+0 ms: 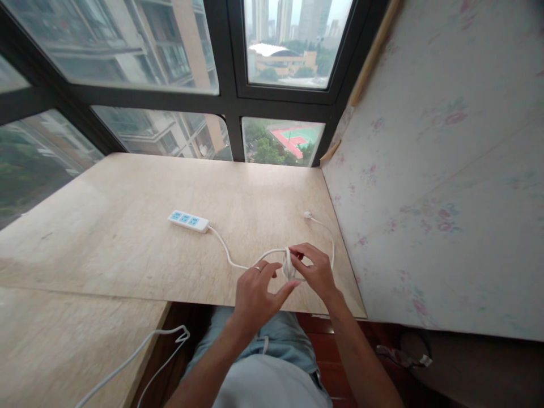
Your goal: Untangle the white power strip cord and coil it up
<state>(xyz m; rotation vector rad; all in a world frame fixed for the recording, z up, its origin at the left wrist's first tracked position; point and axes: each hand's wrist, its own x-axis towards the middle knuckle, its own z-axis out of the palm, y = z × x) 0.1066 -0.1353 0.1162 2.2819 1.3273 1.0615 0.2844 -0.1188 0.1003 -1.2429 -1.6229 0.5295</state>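
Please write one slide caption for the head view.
Both hands at the bunched white cable of a power strip on a pale countertop.

Beige ledge, white power strip, plug atop

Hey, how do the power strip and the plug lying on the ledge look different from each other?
The power strip is long and flat, while the plug is small and stubby. The power strip shows three blue socket panels on top; the plug shows no blue. The plug lies nearer the flowered wall, the power strip farther from it. Both are white and rest on the ledge.
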